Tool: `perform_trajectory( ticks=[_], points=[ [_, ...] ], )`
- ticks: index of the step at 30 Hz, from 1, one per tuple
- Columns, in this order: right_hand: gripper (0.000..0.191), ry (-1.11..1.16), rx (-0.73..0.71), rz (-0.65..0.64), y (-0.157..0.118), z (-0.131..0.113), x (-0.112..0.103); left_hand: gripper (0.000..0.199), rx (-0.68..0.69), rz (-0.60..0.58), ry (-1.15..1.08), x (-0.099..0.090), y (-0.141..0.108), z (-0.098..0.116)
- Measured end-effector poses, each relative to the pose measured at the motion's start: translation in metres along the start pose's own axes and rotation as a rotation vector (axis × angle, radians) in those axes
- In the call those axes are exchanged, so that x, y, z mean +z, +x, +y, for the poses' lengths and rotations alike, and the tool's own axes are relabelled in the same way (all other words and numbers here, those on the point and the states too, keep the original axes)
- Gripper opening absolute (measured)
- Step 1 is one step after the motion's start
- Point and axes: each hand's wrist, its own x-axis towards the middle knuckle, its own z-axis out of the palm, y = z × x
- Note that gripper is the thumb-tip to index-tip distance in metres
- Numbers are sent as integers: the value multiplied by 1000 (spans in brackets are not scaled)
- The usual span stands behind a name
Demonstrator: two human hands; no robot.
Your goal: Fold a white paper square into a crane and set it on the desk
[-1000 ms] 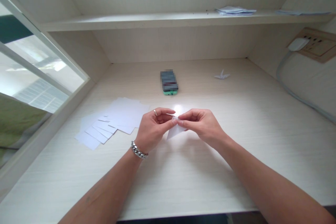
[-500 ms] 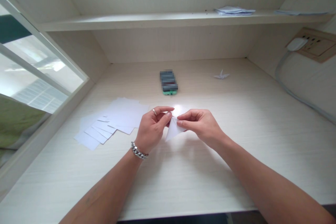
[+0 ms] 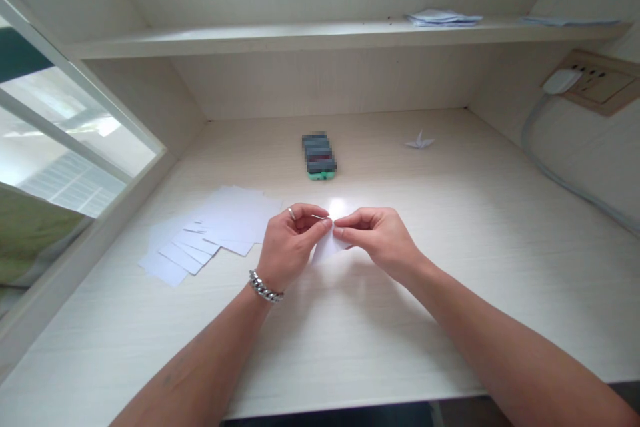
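Between my hands, just above the desk, is a small folded piece of white paper [image 3: 328, 248] with a pointed lower corner. My left hand [image 3: 293, 240], wearing a ring and a chain bracelet, pinches its top edge between thumb and forefinger. From the other side my right hand [image 3: 377, 235] grips the same paper with thumb and fingertips, close to the left thumb. The fingers cover much of the paper's upper part. To the left of my left hand lie several loose white paper sheets [image 3: 235, 213], overlapping in a fan.
A folded paper crane [image 3: 420, 141] stands at the back right of the desk [image 3: 350, 347]. Behind my hands lies a blurred dark object with a green end [image 3: 321, 157]. Folded papers [image 3: 444, 18] rest on the shelf [image 3: 280, 36]. A plug with a cable [image 3: 563, 81] sits in the right wall socket.
My left thumb and forefinger have shifted slightly right, closer to my right fingertips, covering more of the folded paper. The view has moved a little.
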Motion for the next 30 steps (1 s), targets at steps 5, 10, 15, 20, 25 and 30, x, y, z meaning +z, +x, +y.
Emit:
perform_trajectory(
  ticks=[5, 10, 15, 20, 25, 30],
  points=[
    [15, -11, -9, 5, 0, -2, 1, 21, -6, 9, -10, 0, 0, 0],
    [14, -17, -27, 24, 1, -1, 2, 27, -34, -20, -36, 1, -1, -1],
    [17, -24, -66, 31, 1, 0, 2, 30, -40, 2, -65, 1, -1, 0],
    [21, 28, -72, 35, 0, -2, 1, 33, -8, 88, -60, -2, 1, 2],
    [21, -20, -104, 38, -3, -4, 1, 24, 13, -62, 41, -3, 1, 0],
    [21, -71, -120, 28, -5, -8, 2, 23, 39, -41, 60, -2, 0, -1]
  ],
)
